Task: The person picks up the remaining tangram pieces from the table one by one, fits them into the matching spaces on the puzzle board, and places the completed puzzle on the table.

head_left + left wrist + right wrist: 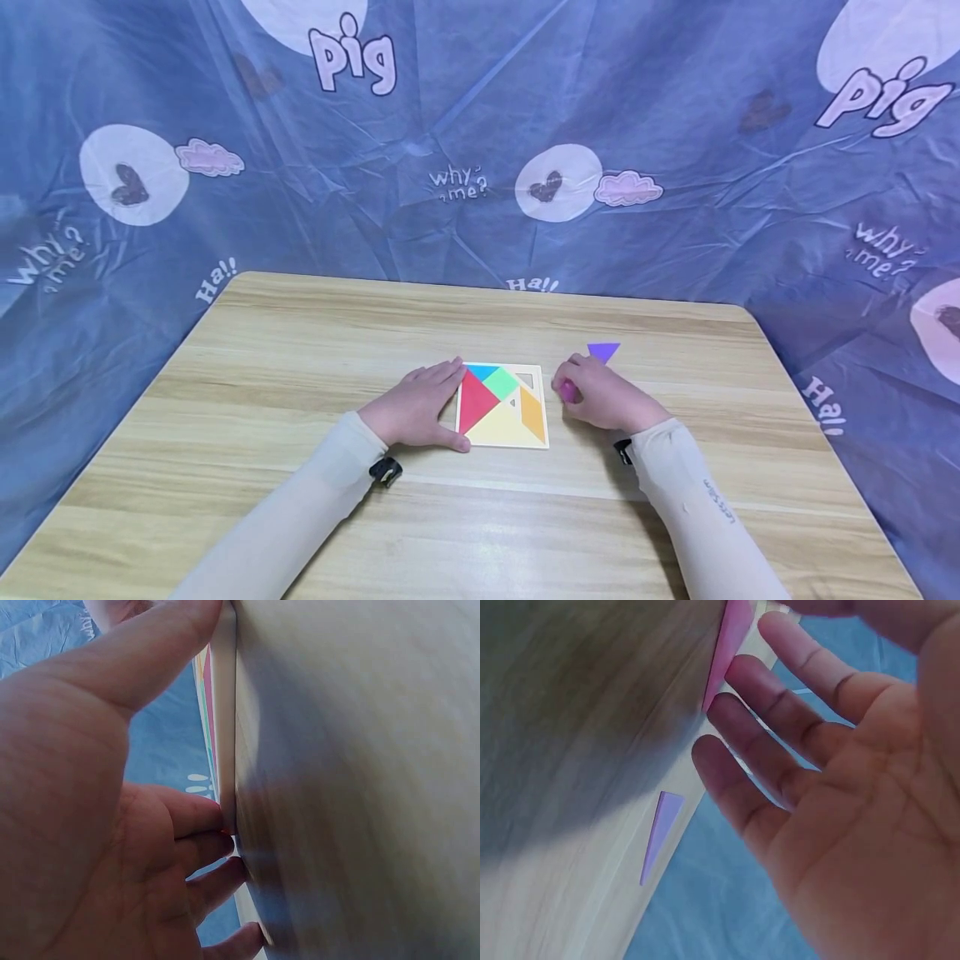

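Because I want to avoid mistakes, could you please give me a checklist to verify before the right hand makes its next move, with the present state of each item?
1. Puzzle tray steadied: ok; the left hand touches it along its left side.
2. Pink piece held: ok; it is in the fingers of the right hand.
3. Pink piece lifted off the table: cannot tell.
4. Uncovered recess available: ok; one shows at the tray's upper right.
5. Pink piece turned to match that recess: cannot tell; the hand hides much of it.
6. Purple triangle in the tray: not ok; it lies on the table, beyond the right hand.
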A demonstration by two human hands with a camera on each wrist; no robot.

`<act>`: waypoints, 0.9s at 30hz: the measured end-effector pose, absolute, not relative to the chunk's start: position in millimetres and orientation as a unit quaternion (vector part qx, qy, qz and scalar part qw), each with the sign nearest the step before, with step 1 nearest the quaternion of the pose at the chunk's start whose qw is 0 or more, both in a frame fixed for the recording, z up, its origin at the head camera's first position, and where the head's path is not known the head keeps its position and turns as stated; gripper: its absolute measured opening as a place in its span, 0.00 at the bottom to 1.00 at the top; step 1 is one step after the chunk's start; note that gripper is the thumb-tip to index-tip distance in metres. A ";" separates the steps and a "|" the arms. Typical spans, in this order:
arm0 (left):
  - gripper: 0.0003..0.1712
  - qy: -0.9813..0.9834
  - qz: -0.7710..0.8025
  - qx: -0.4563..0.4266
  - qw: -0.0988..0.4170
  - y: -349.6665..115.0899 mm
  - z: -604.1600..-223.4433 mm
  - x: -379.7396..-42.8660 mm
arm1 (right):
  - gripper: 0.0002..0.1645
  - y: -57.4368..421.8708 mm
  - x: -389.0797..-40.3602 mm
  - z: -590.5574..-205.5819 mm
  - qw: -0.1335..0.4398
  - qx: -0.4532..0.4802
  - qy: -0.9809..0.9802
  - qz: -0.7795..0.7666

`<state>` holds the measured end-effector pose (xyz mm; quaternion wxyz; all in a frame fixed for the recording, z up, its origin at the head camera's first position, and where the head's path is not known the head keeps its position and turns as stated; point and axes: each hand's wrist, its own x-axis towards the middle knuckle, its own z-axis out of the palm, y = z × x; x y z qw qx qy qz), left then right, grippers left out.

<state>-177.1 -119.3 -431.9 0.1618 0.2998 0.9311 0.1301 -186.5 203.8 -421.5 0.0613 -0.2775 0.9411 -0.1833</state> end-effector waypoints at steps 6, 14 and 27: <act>0.69 0.932 0.130 0.299 0.158 -118.2 -432.1 -176.6 | 0.17 206.1 -186.6 -417.7 0.037 -0.187 0.967 -0.168; 0.69 0.932 0.129 0.299 0.156 -117.8 -432.5 -175.2 | 0.29 209.4 -185.3 -417.1 0.082 -0.105 0.978 -0.158; 0.69 0.932 0.134 0.296 0.159 -116.7 -432.9 -172.6 | 0.18 208.6 -184.7 -418.7 0.089 -0.123 0.975 -0.161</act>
